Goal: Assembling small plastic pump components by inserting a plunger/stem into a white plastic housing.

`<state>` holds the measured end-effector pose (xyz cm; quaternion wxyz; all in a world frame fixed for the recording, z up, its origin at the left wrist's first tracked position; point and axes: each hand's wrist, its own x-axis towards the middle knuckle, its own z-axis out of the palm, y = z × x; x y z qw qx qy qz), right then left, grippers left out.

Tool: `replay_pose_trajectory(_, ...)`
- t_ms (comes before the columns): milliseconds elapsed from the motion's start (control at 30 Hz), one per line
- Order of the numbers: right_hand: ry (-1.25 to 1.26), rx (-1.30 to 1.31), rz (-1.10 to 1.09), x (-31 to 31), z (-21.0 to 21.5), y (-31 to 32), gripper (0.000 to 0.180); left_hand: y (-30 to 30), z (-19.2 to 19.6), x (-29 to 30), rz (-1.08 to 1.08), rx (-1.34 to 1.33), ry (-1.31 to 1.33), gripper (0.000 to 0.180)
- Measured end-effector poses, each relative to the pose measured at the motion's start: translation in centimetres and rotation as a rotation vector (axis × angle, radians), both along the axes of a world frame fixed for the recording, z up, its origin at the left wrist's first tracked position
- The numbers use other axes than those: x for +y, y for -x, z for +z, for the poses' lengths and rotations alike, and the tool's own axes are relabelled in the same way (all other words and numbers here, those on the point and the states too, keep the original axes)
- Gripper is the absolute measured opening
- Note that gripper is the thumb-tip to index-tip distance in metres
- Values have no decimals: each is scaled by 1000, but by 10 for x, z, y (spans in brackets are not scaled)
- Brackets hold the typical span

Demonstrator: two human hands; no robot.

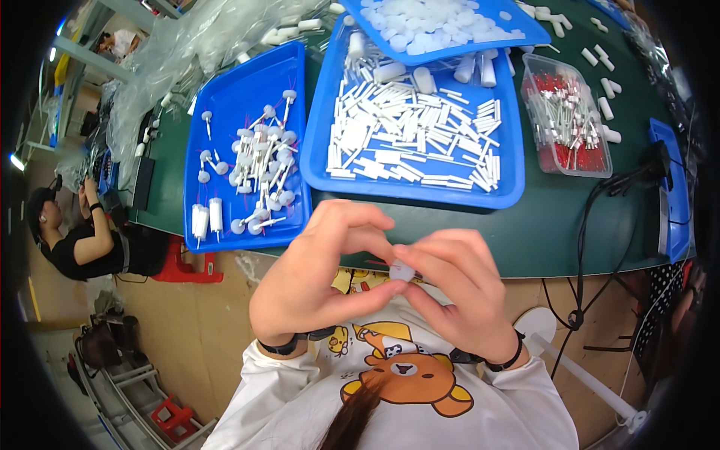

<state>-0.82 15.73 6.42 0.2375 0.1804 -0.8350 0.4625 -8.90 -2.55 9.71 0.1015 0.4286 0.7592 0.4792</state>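
Note:
My left hand (311,277) and my right hand (463,289) meet in front of my chest, just short of the table edge. Between their fingertips is a small translucent white disc (402,271), with a thin red wire showing beside it. My right thumb and fingers pinch the disc from the right. The left thumb presses at its lower edge, and the left fingers curl above it. Whatever joins the disc on the right is mostly hidden by my right fingers.
A blue tray (247,71) at left holds disc-topped white pieces. In the middle, another blue tray (416,196) holds many white tubes, under a tray of white discs (442,22). A clear box (574,171) holds red-wired parts. Cables (592,217) hang at right; a co-worker (82,232) sits far left.

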Motion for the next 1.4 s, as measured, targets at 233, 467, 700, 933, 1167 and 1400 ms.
replay_pose_trajectory(233,332,-76,-295,30,-1,-14,36,13,1,47,207,87,99,31)
replay_pose_trajectory(467,811,-132,-234,48,-5,-26,33,43,-31,102,264,454,191,14)
replay_pose_trajectory(700,921,-144,-226,57,-8,-29,30,32,-47,128,222,504,290,11)
replay_pose_trajectory(933,946,-164,-201,59,-8,-35,30,31,-43,131,272,373,324,8)
replay_pose_trajectory(1167,950,-186,-211,60,-7,-41,30,24,-25,123,301,493,391,16)
replay_pose_trajectory(1400,1013,-205,-205,59,-12,-37,30,44,14,126,337,583,526,24)
